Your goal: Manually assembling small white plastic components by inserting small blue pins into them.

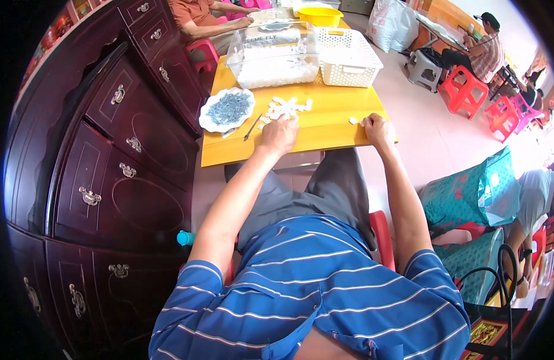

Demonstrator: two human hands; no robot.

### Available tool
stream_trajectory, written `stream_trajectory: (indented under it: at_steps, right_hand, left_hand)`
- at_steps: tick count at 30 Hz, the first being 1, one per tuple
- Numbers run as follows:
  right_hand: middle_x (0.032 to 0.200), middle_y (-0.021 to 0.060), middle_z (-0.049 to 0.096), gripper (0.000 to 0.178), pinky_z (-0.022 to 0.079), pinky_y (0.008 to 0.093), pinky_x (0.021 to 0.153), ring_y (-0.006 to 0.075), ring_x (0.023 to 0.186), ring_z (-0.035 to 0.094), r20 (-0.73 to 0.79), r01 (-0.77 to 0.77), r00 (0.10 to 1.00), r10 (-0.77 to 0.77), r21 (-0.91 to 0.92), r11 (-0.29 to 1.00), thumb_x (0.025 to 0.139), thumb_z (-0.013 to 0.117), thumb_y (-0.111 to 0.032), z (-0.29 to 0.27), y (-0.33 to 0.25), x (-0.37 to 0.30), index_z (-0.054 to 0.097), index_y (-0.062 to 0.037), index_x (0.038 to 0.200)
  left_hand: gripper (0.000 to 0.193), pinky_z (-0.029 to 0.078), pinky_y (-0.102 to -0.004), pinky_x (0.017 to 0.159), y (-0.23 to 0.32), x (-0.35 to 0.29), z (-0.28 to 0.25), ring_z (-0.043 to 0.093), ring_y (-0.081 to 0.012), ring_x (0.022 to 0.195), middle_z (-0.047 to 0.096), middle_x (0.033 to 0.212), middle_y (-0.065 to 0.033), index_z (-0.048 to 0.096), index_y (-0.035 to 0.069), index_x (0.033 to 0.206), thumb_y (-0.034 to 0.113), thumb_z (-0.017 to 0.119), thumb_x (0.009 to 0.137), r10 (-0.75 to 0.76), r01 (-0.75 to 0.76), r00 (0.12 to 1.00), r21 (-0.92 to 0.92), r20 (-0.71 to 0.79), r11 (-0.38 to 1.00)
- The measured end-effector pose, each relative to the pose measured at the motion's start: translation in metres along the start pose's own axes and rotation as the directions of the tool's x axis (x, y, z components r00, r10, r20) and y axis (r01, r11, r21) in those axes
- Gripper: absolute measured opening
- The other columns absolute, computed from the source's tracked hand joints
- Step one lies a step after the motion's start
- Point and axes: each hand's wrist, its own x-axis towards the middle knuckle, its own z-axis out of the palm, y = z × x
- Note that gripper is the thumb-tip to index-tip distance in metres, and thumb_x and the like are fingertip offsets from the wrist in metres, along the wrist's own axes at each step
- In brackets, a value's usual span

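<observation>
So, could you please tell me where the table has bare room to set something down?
Mainly between the left hand and right hand, back to the white basket, except one white piece; also the near-left table corner, below the scalloped plate. It's crowded at the white pile and behind, by the clear bin.

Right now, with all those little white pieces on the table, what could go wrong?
The plate sits at the left edge of the table, so a bump might spill its dark bits. The thin tool lies near the left hand, which could perhaps knock it.
</observation>
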Motion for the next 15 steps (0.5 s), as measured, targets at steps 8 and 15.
stream_trajectory:
  at_steps: [8, 15]
  right_hand:
    - [0.091, 0.0175, 0.074, 0.028, 0.054, 0.0462, 0.079, 0.0365, 0.086, 0.071, -0.057, 0.006, 0.998, -0.004, 0.044, 0.999, 0.093, 0.061, -0.033, 0.004, -0.001, 0.004, 0.072, -0.0076, 0.097]
    - [0.093, 0.0147, 0.072, 0.011, 0.056, 0.0388, 0.071, 0.0298, 0.077, 0.071, -0.212, 0.375, 0.925, -0.316, 0.370, 0.850, 0.089, 0.070, -0.015, 0.022, -0.091, -0.023, 0.071, -0.0063, 0.096]
  left_hand:
    - [0.020, 0.055, -0.0456, 0.068, 0.017, -0.039, -0.016, 0.068, -0.0341, 0.079, 0.064, 0.087, -0.0122, 0.074, 0.010, 0.099, 0.025, 0.068, 0.088, 0.016, -0.018, 0.996, -0.030, -0.083, 0.999]
    - [0.021, 0.055, -0.0412, 0.067, 0.007, -0.074, -0.040, 0.067, -0.0286, 0.078, 0.062, 0.086, -0.0078, 0.073, 0.010, 0.097, 0.024, 0.073, 0.081, 0.118, -0.124, 0.979, -0.023, -0.165, 0.992]
